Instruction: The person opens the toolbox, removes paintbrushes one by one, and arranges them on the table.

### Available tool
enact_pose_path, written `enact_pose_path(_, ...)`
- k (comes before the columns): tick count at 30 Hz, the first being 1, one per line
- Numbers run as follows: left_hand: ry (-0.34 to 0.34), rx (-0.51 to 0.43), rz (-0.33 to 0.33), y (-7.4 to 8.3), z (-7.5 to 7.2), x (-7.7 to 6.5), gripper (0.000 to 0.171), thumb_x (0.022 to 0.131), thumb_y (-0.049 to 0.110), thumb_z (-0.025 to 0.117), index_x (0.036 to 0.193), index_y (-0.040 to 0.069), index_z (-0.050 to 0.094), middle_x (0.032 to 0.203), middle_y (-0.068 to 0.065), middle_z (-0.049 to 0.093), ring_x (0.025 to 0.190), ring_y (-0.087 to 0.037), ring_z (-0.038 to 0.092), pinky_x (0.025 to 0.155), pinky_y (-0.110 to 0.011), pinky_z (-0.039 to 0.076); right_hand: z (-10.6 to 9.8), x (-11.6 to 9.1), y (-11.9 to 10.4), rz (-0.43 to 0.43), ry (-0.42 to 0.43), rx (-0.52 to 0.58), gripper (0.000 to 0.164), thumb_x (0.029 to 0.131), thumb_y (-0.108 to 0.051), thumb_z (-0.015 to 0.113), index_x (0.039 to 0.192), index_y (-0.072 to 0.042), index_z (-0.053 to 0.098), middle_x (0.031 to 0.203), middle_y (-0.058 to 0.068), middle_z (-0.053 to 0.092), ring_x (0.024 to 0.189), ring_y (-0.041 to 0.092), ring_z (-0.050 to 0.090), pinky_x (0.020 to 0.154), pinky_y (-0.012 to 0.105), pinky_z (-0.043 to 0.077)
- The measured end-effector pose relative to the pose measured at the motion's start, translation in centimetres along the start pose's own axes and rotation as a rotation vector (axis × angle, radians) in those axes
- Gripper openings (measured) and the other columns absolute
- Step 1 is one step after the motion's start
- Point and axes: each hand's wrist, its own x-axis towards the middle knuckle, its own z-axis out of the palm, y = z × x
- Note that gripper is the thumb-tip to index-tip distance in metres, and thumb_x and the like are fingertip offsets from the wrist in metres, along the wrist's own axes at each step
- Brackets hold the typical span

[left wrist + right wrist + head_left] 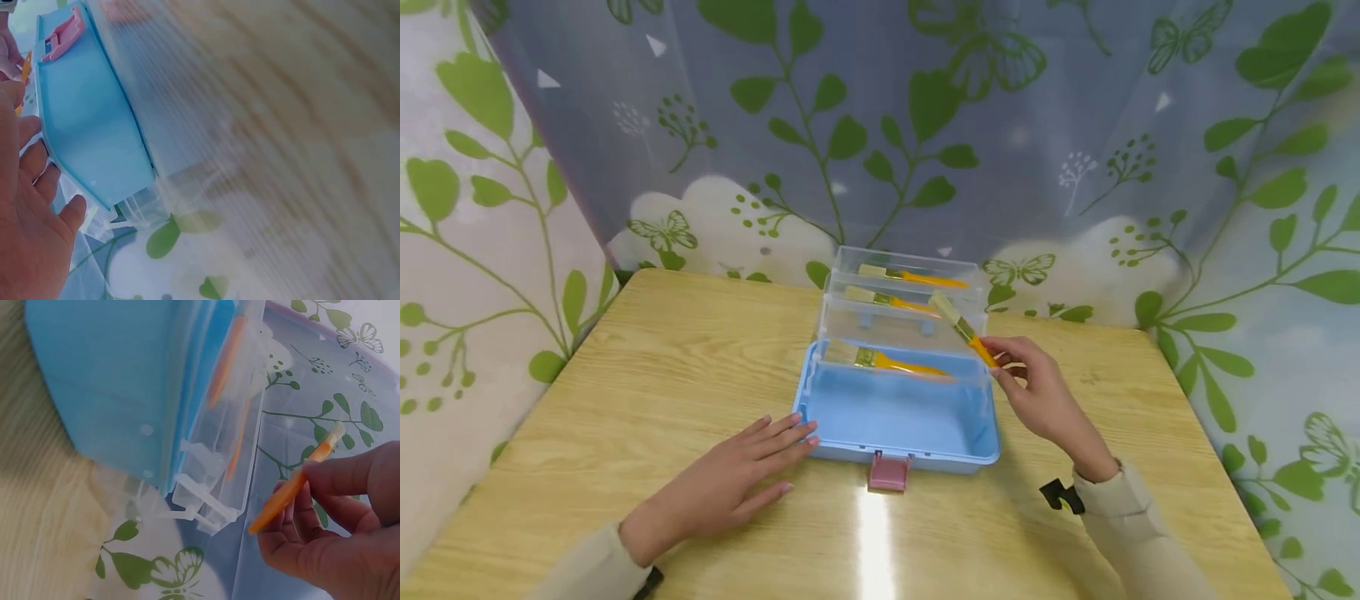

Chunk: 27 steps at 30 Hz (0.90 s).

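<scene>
A light blue plastic box [880, 417] stands unlidded on the table, with stepped clear trays [898, 327] raised at its back. One brush lies on each tier: an upper brush [925, 278], a middle brush [895, 302] and a wider lower brush [895, 363]. My right hand [1041, 396] pinches another orange-handled paintbrush [962, 327] between thumb and fingers, its pale bristles pointing up and left over the trays. In the right wrist view, the held brush's handle [275, 506] is apart from the trays. The fingertips of my left hand [722, 483] touch the box's left front corner, fingers extended.
A pink latch [889, 472] hangs at the box's front. The wooden table [685, 375] reaches back to a leaf-patterned curtain [880, 125], with more patterned cloth at both sides. A black strap piece [1063, 496] sits at the right cuff.
</scene>
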Motion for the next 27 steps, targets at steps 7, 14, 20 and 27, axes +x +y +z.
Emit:
enact_pose_path(7,-0.015,0.004,-0.009,0.1,0.1,-0.4,0.058,0.105,0.031,0.057,0.158,0.015,0.039,0.164,-0.004,0.036,0.153,-0.024,0.031,0.128,-0.026,0.000,0.2,-2.0,1.2,0.017,0.127,0.006,0.042,0.098,0.010,0.057,0.139,0.002,0.059,0.123,0.021,0.061,0.104,0.034,0.062,0.087,0.019,0.055)
enact_pose_path(14,-0.005,-0.011,-0.004,0.3,0.2,-0.2,0.057,0.106,0.031,0.056,0.158,0.015,0.039,0.163,-0.005,0.038,0.152,-0.025,0.032,0.128,-0.026,0.000,-0.1,-3.4,2.7,-0.009,0.235,0.006,0.040,0.096,0.013,0.058,0.136,0.005,0.060,0.120,0.024,0.062,0.098,0.030,0.061,0.082,0.004,0.049)
enact_pose_path(20,-0.012,0.004,-0.010,0.3,0.2,0.0,0.058,0.106,0.032,0.055,0.159,0.015,0.038,0.164,-0.005,0.037,0.152,-0.026,0.033,0.128,-0.026,0.000,-0.5,-4.0,3.9,0.035,0.280,0.008,0.040,0.096,0.011,0.060,0.135,0.006,0.060,0.120,0.025,0.062,0.098,0.018,0.059,0.081,0.002,0.047)
enact_pose_path(27,-0.010,0.012,-0.018,0.3,0.2,0.1,0.058,0.106,0.032,0.055,0.159,0.016,0.038,0.164,-0.004,0.037,0.152,-0.026,0.033,0.128,-0.026,-0.001,-1.0,-4.4,5.0,0.106,0.281,-0.039,0.040,0.096,0.012,0.060,0.135,0.008,0.059,0.118,0.027,0.062,0.099,0.029,0.064,0.079,0.002,0.046)
